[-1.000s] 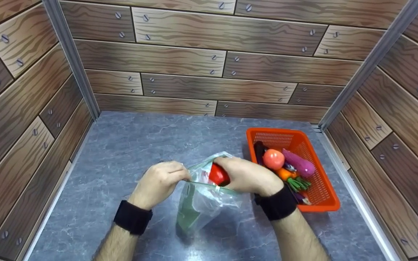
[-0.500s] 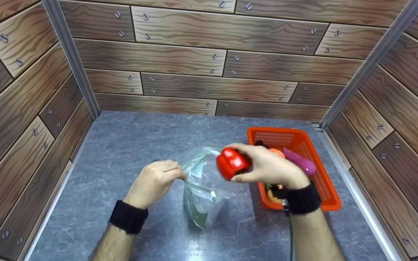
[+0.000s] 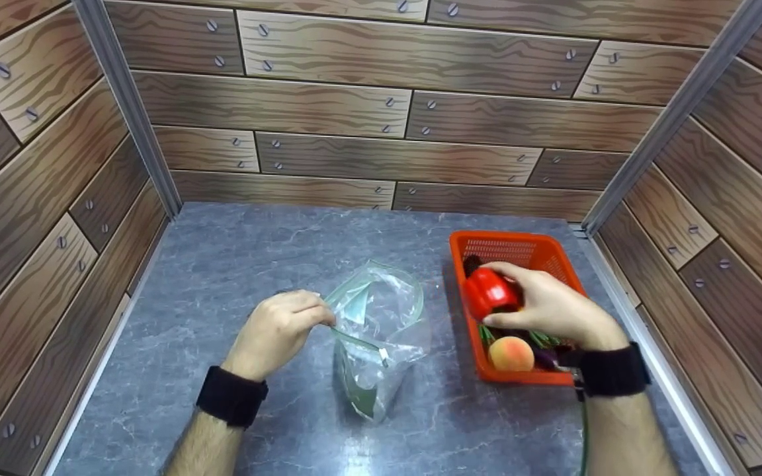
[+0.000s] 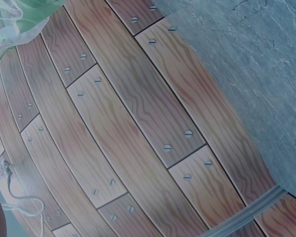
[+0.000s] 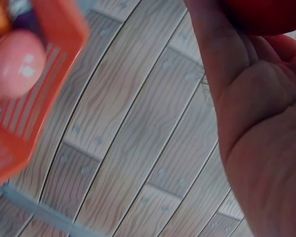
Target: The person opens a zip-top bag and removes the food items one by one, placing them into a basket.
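Note:
A red bell pepper [image 3: 489, 293] is held in my right hand [image 3: 546, 305], fingers and thumb curled round it, over the left side of the orange basket [image 3: 470, 330]. The right wrist view catches the pepper [image 5: 269, 15] at its top edge, with the palm below it. My left hand [image 3: 283, 330] pinches the rim of a clear plastic bag [image 3: 381, 360] with a green zip edge. The bag stands with its mouth spread open, and no vegetable shows inside. Part of the bag [image 4: 24, 22] appears in the left wrist view's upper corner.
A peach [image 3: 511, 354] lies at the basket's near end, with green stalks and a dark eggplant beside it. The right wrist view shows a tomato [image 5: 17, 64] in the basket. Wood-patterned walls [image 3: 328, 106] enclose the grey marbled table [image 3: 242, 244].
My right hand has come out of the bag with the red bell pepper and moved right, over the basket. The left hand keeps its pinch on the bag, shifting slightly left.

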{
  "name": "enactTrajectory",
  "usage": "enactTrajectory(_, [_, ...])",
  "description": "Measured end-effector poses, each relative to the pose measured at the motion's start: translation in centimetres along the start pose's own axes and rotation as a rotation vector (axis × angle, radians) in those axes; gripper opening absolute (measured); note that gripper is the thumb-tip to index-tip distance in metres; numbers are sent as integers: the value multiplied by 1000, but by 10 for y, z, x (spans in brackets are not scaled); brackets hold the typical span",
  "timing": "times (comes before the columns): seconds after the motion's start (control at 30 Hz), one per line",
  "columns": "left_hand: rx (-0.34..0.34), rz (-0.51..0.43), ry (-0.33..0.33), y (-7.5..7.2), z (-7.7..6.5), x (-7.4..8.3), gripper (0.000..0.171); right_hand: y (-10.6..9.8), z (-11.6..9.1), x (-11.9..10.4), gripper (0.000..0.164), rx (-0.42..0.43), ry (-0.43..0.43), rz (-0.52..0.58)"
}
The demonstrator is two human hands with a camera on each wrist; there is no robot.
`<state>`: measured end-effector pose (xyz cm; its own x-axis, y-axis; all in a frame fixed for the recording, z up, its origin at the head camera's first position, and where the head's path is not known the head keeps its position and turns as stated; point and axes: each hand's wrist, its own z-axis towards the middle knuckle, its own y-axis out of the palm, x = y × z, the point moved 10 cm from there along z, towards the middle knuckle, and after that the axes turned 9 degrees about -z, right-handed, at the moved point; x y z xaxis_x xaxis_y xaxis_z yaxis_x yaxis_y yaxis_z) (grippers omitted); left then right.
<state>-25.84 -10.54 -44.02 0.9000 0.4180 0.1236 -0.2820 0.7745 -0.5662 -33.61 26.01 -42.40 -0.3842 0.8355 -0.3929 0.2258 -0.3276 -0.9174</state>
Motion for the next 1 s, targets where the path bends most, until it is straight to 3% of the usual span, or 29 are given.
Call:
enactTrajectory(0.5, [4, -4, -2, 0, 0, -1, 29, -3, -25, 79, 91, -12, 136, -68])
enactTrajectory(1.0, [6, -9, 4, 0, -1, -1, 26, 18, -49, 126, 87, -41, 232, -117])
